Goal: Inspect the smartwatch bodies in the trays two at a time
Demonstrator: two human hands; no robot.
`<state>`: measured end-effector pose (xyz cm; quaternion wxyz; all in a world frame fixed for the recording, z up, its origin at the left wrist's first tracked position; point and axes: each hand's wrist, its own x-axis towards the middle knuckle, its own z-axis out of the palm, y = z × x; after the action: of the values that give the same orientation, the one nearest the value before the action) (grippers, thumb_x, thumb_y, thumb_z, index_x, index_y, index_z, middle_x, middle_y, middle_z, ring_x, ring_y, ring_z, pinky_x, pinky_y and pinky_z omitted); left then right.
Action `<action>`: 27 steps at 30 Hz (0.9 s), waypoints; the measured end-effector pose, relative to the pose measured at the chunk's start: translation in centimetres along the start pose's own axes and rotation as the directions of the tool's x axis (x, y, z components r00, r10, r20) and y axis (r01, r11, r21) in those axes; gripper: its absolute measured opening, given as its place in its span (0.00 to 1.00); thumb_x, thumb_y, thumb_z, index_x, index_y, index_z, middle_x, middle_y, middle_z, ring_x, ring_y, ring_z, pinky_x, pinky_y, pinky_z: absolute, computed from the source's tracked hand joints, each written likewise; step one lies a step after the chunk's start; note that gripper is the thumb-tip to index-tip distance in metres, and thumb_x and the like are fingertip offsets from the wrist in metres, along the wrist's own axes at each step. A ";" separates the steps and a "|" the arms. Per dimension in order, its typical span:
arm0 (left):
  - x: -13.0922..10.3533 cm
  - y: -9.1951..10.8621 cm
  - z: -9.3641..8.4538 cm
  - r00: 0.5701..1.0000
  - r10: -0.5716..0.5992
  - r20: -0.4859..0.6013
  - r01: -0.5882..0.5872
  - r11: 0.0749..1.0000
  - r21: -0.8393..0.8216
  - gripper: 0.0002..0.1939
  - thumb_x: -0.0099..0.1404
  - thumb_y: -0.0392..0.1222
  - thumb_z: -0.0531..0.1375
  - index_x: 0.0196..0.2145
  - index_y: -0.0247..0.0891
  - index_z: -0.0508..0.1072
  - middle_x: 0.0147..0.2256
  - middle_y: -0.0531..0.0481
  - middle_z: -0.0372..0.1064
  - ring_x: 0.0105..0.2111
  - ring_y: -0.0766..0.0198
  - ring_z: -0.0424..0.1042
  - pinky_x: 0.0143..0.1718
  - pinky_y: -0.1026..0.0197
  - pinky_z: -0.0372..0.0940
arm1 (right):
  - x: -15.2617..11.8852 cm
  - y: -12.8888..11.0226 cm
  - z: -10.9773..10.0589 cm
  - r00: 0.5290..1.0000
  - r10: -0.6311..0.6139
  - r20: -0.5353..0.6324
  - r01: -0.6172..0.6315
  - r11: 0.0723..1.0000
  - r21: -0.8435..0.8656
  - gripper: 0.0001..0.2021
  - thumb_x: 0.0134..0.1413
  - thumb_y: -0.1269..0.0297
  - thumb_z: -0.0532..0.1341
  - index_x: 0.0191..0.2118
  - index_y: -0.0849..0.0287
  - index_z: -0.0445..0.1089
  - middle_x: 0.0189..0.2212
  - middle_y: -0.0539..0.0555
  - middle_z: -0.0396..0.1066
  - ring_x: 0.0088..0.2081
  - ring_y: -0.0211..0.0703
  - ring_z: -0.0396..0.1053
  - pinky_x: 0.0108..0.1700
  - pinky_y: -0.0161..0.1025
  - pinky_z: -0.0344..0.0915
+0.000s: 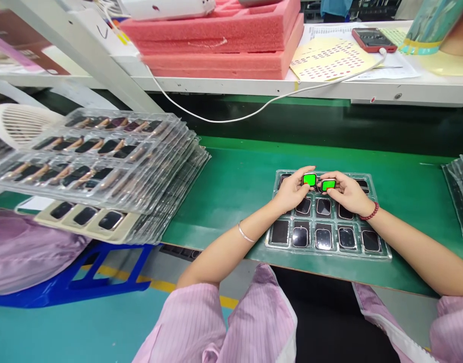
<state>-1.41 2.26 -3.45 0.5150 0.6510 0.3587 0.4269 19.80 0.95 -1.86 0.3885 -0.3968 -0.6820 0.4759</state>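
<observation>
Two smartwatches with bright green screens are held side by side over a clear plastic tray (330, 253). My left hand (292, 191) is closed on the left smartwatch (309, 179), thumb at its lower edge. My right hand (350, 192) grips the other smartwatch (328, 185), with the thumb on its lower edge. Below them, the tray's pockets carry several dark-screened watches, such as one watch (323, 239) in the front row. The front left pocket (280, 232) shows no watch in it. My hands hide part of the back row.
A tall stack of clear trays (140, 171) with watches leans at the left, beside a cream tray (120, 234). More trays (462, 191) stand at the right edge. Above, a shelf bears pink foam (216, 45), a phone (374, 39) and a hanging white cable (231, 121).
</observation>
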 end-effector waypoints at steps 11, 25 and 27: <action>0.1 0.0 0.1 1.000 -0.018 -0.019 0.018 1.000 0.003 0.33 0.56 0.28 0.53 0.61 0.37 0.64 0.46 0.43 0.75 0.39 0.61 0.78 0.39 0.59 0.73 | 0.2 0.2 0.0 0.999 -0.046 0.016 0.046 0.999 -0.006 0.19 0.52 0.72 0.58 0.51 0.56 0.69 0.48 0.57 0.75 0.47 0.48 0.75 0.52 0.49 0.72; 0.0 -0.2 0.1 0.999 0.017 -0.045 -0.016 0.999 0.028 0.30 0.57 0.30 0.58 0.58 0.38 0.67 0.43 0.45 0.76 0.42 0.59 0.76 0.44 0.57 0.73 | 0.0 0.2 -0.2 1.000 -0.016 0.010 0.017 0.997 -0.069 0.18 0.52 0.69 0.61 0.51 0.56 0.69 0.42 0.56 0.75 0.40 0.48 0.76 0.43 0.47 0.75; 0.0 -0.2 0.1 0.998 0.028 -0.049 -0.025 0.998 0.052 0.28 0.58 0.32 0.60 0.58 0.38 0.67 0.41 0.46 0.76 0.40 0.59 0.76 0.43 0.57 0.73 | 0.1 0.2 -0.1 1.000 -0.023 0.016 0.023 0.999 -0.038 0.17 0.53 0.70 0.60 0.51 0.56 0.69 0.43 0.56 0.75 0.42 0.48 0.76 0.43 0.47 0.76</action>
<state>-1.35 2.27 -3.63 0.4834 0.6579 0.3735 0.4404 19.93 1.13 -2.04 0.3807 -0.3926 -0.6986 0.4614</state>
